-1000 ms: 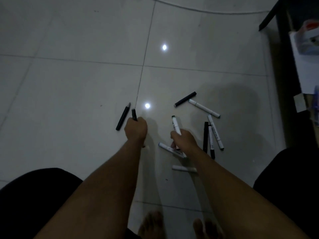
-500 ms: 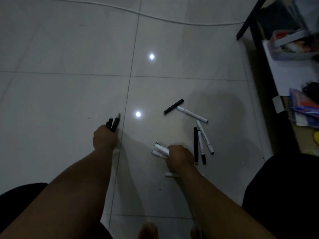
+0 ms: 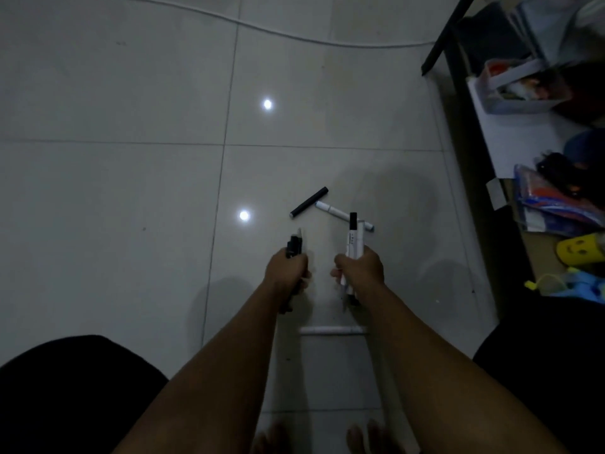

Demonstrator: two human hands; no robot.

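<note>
Head view: white markers (image 3: 352, 244), print illegible

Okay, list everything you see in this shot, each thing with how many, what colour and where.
dark markers: bundle, count unclear, black, held upright left of centre
white markers: bundle, count unclear, white, one black cap, held upright right of centre
black marker: one, black, on the floor beyond both bundles
loose white markers: two, white, one between the forearms, one beside the black marker
cable: one, white, across the far floor
clutter: several items, mixed colours, right edge
left hand: one, bare, grips the dark markers
right hand: one, bare, grips the white markers
feet: two, bare, bottom edge
</note>
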